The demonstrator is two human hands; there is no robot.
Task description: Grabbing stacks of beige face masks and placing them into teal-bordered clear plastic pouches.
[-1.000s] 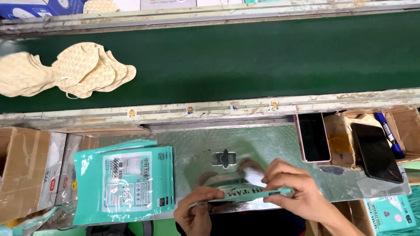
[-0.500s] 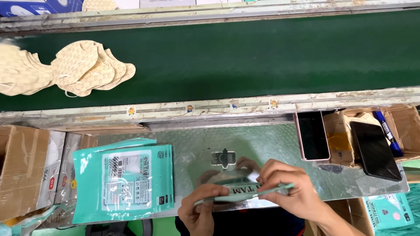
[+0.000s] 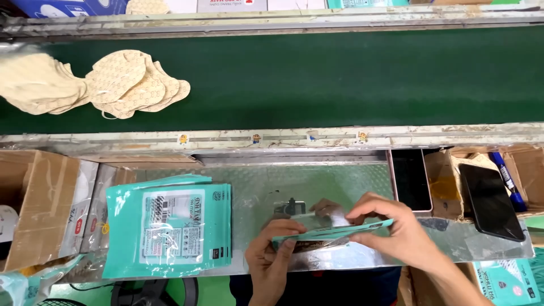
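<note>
Both hands, left hand (image 3: 272,258) and right hand (image 3: 391,229), grip a teal pouch (image 3: 331,232) above the metal tray (image 3: 317,175).

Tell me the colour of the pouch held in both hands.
Teal green pouch, seen edge-on between left hand and right hand; head view shows it.

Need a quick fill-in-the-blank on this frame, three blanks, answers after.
1. Both hands, left hand and right hand, hold one ____ pouch.
2. The masks lie on the green ____.
3. The stack of pouches lies to the person's ____ of the hands.

Missing words: teal; belt; left
</note>
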